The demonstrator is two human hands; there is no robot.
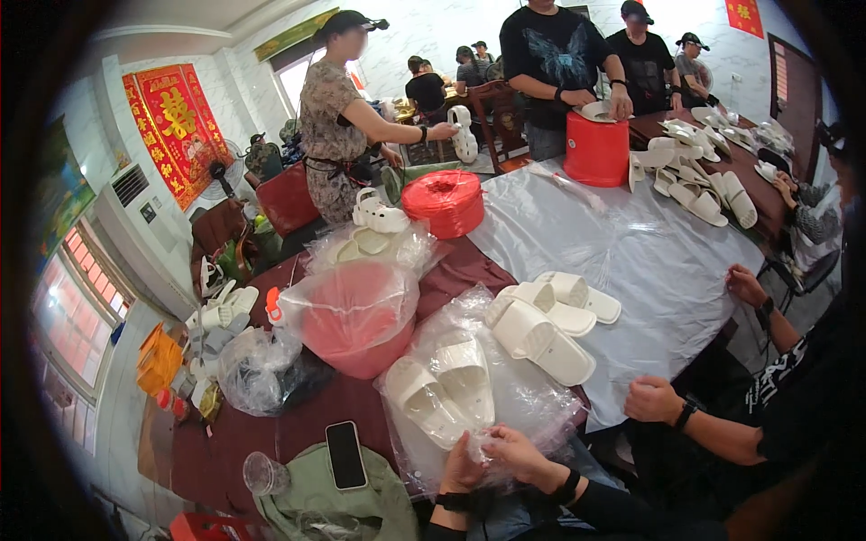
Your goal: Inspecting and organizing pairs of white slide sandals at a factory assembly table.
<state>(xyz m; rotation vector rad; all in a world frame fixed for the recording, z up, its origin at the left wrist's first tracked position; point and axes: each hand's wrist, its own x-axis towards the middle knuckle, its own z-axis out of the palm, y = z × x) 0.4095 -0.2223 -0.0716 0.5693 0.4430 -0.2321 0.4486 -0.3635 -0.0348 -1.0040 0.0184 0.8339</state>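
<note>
At the table's near edge, my left hand (pixel 462 467) and my right hand (pixel 519 453) are close together, fingers pinched on the clear plastic bag (pixel 483 442). Just beyond my fingers, a pair of white slide slippers (pixel 440 388) lies on a stack of clear plastic bags (pixel 541 410). Whether the pair is inside the pinched bag I cannot tell. Farther right, more white slides (pixel 541 338) lie side by side, partly on the bags and partly on the grey sheet.
Left of the slippers stands a red tub (pixel 352 316) covered in plastic. A phone (pixel 346 455) and clear cup (pixel 264 473) rest on green cloth (pixel 307 491). A co-worker's hands (pixel 654 399) are at my right. More slippers (pixel 690 171) and people are across the table.
</note>
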